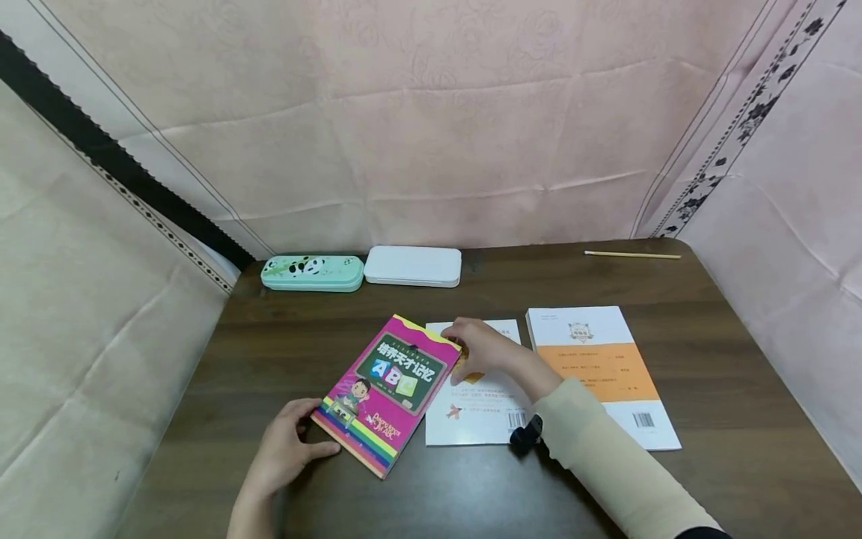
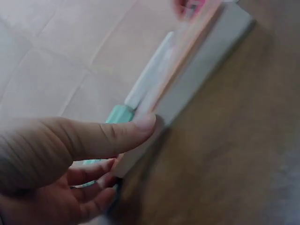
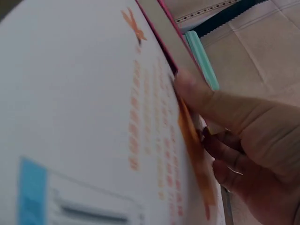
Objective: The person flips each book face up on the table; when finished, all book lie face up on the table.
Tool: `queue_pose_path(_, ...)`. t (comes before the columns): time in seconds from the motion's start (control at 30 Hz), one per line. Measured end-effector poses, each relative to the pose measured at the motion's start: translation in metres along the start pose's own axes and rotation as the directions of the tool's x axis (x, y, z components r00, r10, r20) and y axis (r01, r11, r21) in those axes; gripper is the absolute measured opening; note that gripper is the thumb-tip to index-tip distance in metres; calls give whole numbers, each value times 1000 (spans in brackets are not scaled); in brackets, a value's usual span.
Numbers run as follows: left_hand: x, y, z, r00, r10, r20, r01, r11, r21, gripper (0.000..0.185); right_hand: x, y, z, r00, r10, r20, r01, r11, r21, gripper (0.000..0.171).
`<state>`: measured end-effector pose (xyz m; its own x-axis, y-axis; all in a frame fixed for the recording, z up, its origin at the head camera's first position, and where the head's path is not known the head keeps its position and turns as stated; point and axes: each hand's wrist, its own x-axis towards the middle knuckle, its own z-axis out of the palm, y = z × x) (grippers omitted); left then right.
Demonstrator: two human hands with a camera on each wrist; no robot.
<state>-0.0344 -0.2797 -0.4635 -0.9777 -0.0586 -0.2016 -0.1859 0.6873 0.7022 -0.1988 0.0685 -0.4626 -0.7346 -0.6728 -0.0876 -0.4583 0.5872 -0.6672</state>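
Note:
A pink book point(image 1: 385, 397), its cover showing a green chalkboard, the letters ABC and a rainbow stripe, is tilted above the table between both hands. My left hand point(image 1: 286, 448) grips its lower-left corner. In the left wrist view the thumb point(image 2: 136, 126) presses the book's edge and the other fingers lie behind. With my right hand point(image 1: 486, 348) I pinch the upper-right corner; the right wrist view shows that thumb point(image 3: 197, 91) on the book's edge. Below the right forearm, a white book point(image 1: 465, 423) with orange print lies partly covered by the hand and pink book.
Another white book point(image 1: 606, 326) with an orange band lies at the right. Along the back of the brown table point(image 1: 323, 314) stand a mint pencil case point(image 1: 337, 275) with a panda picture and a white case point(image 1: 414, 263). A thin pencil-like stick point(image 1: 633, 255) lies at the back right.

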Motion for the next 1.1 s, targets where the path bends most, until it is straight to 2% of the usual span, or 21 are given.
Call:
queue_pose_path(0.07, 0, -1, 3, 1000, 23, 6, -24, 998, 64, 83, -1, -4, 1, 1000, 13, -10, -13, 1000, -4, 64)
queue_pose_path(0.23, -4, -1, 5, 999, 46, 17, -47, 992, 118, 88, 0, -10, 7, 997, 38, -74, -35, 999, 29, 56)
queue_pose_path(0.5, -10, 0, 5, 998, 20, 55, -29, 986, 167, 102, 15, -11, 17, 991, 8, -132, -19, 996, -85, 58)
queue_pose_path(0.67, -11, 0, 7, 999, 26, 20, -29, 985, 169, 103, 24, -14, 16, 992, -23, -121, 12, 996, -93, 56)
queue_pose_path(0.97, -13, -1, 11, 1000, 22, -8, -21, 983, 181, 108, 39, -20, 19, 997, -9, -79, 3, 997, -72, 59)
queue_pose_path(1.1, -12, -1, 12, 999, 32, -22, -28, 984, 178, 107, 48, -21, 21, 998, 0, -62, -6, 996, -94, 59)
